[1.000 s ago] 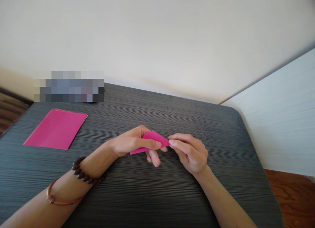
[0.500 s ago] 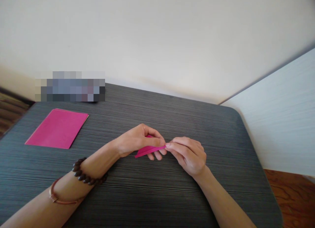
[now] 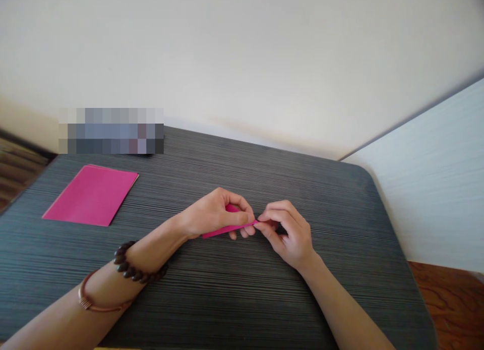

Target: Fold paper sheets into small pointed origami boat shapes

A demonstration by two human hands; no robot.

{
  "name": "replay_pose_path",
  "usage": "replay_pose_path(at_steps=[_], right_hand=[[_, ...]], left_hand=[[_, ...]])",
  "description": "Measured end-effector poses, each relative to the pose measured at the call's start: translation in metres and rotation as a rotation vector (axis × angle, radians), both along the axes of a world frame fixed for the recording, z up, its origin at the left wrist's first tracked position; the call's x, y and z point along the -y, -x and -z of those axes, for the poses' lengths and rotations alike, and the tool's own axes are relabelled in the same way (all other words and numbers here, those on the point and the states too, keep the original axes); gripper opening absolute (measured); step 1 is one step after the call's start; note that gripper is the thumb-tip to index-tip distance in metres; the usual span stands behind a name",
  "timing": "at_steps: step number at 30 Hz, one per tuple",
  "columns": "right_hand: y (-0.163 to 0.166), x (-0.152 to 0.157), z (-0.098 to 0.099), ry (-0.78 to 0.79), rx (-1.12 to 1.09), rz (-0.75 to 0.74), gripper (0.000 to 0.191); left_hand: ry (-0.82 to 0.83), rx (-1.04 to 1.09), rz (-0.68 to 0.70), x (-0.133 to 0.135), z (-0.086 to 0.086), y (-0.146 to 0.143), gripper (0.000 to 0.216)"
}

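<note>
A folded piece of pink paper (image 3: 219, 232) is held above the dark table between both hands. My left hand (image 3: 217, 214) grips it with the thumb on top and fingers beneath, hiding much of it. At the paper's right tip, my right hand (image 3: 289, 234) pinches the end between thumb and index finger. The paper looks narrow and pointed toward the right; its exact folds are covered by the fingers.
A stack of pink paper sheets (image 3: 91, 196) lies on the left of the dark wood-grain table (image 3: 212, 294). Behind it sits a pixelated object (image 3: 113, 133). A pale wall (image 3: 242, 57) rises at the back, and a white panel (image 3: 434, 188) borders the right side.
The right hand's fingers have opened into a rounder arch while still pinching the tip. The folded paper has turned slightly, and its lower edge shows as a thinner strip. The view has shifted a little.
</note>
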State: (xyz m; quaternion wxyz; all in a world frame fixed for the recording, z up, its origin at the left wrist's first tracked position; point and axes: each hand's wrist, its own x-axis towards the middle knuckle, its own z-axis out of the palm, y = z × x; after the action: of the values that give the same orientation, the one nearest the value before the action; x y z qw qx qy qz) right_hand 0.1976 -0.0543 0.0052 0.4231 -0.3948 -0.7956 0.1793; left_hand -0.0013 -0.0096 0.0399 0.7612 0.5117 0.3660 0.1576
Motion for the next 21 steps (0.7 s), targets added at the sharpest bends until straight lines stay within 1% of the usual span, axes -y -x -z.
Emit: replay_pose_path(at_steps=[4, 8, 11, 14, 17, 21], right_hand=[[0.001, -0.001, -0.003, 0.158, -0.046, -0.024, 0.003], [0.002, -0.002, -0.004, 0.267, -0.089, -0.034, 0.004], [0.003, -0.003, -0.003, 0.301, -0.084, -0.024, 0.006], [0.003, -0.003, -0.001, 0.290, -0.085, -0.002, 0.007], [0.003, -0.003, 0.000, 0.265, -0.085, 0.017, 0.006], [0.001, -0.005, -0.001, 0.235, -0.073, 0.033, 0.005]], left_hand=[[-0.143, -0.114, -0.045, -0.001, -0.001, -0.002, 0.019], [-0.397, -0.271, -0.070, 0.002, -0.001, -0.004, 0.016], [-0.588, -0.377, -0.101, 0.005, 0.000, -0.006, 0.014], [-0.699, -0.417, -0.122, 0.009, 0.001, -0.009, 0.013], [-0.707, -0.424, -0.124, 0.009, 0.002, -0.010, 0.013], [-0.556, -0.357, -0.121, 0.005, 0.004, -0.008, 0.016]])
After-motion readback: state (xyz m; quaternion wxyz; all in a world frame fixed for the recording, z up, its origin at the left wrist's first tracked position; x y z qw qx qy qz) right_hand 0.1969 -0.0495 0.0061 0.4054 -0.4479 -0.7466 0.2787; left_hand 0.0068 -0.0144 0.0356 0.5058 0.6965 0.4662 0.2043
